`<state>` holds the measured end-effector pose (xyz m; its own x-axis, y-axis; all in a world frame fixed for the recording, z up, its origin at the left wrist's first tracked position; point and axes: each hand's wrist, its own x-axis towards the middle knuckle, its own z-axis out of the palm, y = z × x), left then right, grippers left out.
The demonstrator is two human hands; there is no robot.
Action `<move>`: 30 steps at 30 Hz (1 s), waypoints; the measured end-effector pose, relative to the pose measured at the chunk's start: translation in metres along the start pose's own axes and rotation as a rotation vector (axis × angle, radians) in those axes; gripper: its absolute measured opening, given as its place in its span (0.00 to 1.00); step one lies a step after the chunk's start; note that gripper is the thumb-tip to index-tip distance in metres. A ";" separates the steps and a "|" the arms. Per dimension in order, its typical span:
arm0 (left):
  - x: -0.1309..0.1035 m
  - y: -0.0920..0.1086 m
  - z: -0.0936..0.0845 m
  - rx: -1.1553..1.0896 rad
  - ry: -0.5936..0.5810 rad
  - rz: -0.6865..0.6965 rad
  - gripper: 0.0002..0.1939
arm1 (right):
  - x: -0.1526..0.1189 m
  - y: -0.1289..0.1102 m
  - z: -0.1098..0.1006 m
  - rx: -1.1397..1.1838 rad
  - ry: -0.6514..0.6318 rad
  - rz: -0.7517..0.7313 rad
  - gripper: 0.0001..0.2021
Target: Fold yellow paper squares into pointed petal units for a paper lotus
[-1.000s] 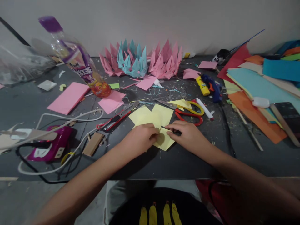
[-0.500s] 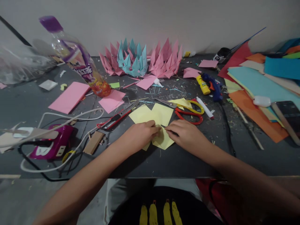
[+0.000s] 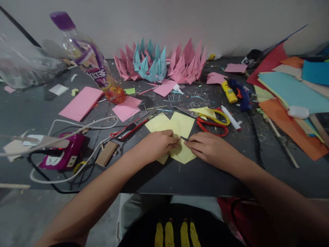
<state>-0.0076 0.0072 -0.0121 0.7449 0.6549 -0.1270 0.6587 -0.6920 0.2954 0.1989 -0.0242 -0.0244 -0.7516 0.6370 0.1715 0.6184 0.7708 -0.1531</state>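
Observation:
Pale yellow paper point(image 3: 183, 154) lies on the dark tabletop in front of me, with a fold line across its near part. My left hand point(image 3: 162, 142) presses on its left side, fingers curled together, and hides some of it. From the right, my right hand point(image 3: 205, 145) pinches at the paper's edge with thumb and fingers together. More yellow sheets point(image 3: 182, 123) lie flat just beyond my hands. Scissors point(image 3: 212, 129) with red and yellow handles rest beyond my right hand. A red utility knife point(image 3: 132, 128) lies beyond my left wrist.
Pink paper crowns point(image 3: 187, 65) and a blue one point(image 3: 150, 67) stand by the wall. A tall bottle point(image 3: 99, 72) leans left of them. At left are a magenta power socket point(image 3: 65, 154) and cables. A glue gun point(image 3: 241, 94) and coloured sheets point(image 3: 290, 91) lie right.
The whole view has shifted, so the table things sit slightly farther right. My hands stay on the yellow paper with almost the same grip.

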 end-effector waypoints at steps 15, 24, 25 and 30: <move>-0.002 0.004 -0.004 0.195 -0.070 0.049 0.15 | -0.004 0.007 -0.007 0.037 -0.126 0.055 0.14; -0.004 0.003 -0.006 0.255 -0.064 0.046 0.16 | -0.017 0.015 -0.021 0.173 -0.316 0.194 0.12; -0.004 0.003 -0.006 0.252 -0.064 0.044 0.16 | -0.016 0.014 -0.022 0.171 -0.320 0.202 0.12; -0.005 -0.005 -0.005 0.111 -0.045 0.076 0.16 | -0.010 0.009 -0.022 0.204 -0.271 0.242 0.12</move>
<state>-0.0146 0.0090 -0.0085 0.7955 0.5867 -0.1515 0.6060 -0.7700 0.1996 0.2164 -0.0236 -0.0063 -0.6399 0.7533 -0.1518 0.7472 0.5639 -0.3517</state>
